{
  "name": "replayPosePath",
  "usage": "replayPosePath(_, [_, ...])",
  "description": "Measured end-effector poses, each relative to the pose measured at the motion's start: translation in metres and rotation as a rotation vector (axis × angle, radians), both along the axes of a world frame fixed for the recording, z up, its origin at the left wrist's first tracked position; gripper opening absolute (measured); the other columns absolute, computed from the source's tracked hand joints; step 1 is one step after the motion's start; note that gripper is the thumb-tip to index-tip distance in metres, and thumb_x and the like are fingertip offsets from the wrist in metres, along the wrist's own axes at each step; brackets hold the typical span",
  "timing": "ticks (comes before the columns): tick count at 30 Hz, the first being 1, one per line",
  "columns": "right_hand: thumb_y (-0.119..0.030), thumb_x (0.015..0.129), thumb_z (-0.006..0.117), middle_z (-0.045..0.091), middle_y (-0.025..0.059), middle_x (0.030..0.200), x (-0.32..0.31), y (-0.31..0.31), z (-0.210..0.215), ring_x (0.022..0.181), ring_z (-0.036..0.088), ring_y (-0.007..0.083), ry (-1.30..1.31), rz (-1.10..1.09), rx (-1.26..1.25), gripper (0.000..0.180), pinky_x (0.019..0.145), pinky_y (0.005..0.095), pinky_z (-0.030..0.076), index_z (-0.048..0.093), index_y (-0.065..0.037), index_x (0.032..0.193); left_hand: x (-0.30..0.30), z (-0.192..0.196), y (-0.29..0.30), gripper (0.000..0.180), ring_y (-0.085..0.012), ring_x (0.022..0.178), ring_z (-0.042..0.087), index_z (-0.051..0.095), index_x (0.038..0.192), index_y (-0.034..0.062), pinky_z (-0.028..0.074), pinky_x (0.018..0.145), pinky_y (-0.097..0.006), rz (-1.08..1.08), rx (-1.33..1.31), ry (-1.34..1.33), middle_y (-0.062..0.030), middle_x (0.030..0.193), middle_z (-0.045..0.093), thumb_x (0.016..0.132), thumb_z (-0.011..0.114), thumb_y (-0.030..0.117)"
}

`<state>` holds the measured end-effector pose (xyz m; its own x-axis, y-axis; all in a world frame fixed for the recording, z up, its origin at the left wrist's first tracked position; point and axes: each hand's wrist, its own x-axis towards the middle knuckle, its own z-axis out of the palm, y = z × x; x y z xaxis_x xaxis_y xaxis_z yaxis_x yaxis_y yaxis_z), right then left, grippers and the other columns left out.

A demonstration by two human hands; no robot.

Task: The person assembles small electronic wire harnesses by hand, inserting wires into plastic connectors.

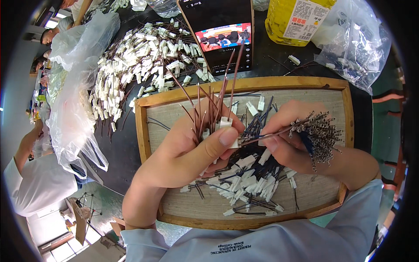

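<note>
My left hand (pixel 187 148) is closed round several white plastic connectors (pixel 226 123), whose brown wires fan upward. Its thumb presses on the front connector. Close by on the right, my right hand (pixel 290 135) grips a thick bundle of dark wires with metal terminals (pixel 323 135) at their ends. Between its thumb and forefinger a wire (pixel 266 137) reaches across to the connector under my left thumb; whether its tip is inside cannot be seen. Below both hands lies a loose pile of white connectors with dark wires (pixel 248 183) on a wood-framed board (pixel 323 192).
Beyond the frame, a large heap of wired white connectors (pixel 144 56) covers the black table (pixel 279 65). A phone (pixel 222 39) stands upright showing a video. Behind it to the right are a yellow jug (pixel 292 26) and a clear bag (pixel 353 48). Another plastic bag (pixel 72 109) hangs over the left edge, near a co-worker's arm (pixel 28 142).
</note>
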<state>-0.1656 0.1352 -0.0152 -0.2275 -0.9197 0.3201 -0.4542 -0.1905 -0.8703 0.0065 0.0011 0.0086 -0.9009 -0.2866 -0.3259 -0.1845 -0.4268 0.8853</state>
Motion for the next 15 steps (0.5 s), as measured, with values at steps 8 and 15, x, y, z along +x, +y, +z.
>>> replayPosePath(8, [-0.016,0.07,0.075,0.061,0.0081,0.071,-0.011,-0.004,-0.012,0.057,0.06,0.0207,-0.074,0.181,-0.083,0.024,0.051,0.0294,0.045,0.062,-0.002,0.085,-0.006,0.005,0.003,0.022,-0.0051,0.06,0.047,0.049,0.105,-0.0001,0.038,0.05,-0.018,-0.117,-0.339,-0.139,-0.0023,0.078,0.051,0.091,0.054,0.017])
replayPosePath(15, [-0.023,0.07,0.076,0.065,0.0082,0.079,-0.014,-0.003,-0.007,0.066,0.063,0.0241,-0.171,0.314,0.103,0.031,0.059,0.0303,0.047,0.062,-0.004,0.091,-0.004,-0.009,-0.002,0.025,-0.0042,0.07,0.05,0.047,0.109,-0.0015,0.042,0.061,-0.018,-0.171,-0.556,0.078,-0.0029,0.09,0.052,0.088,0.054,0.009])
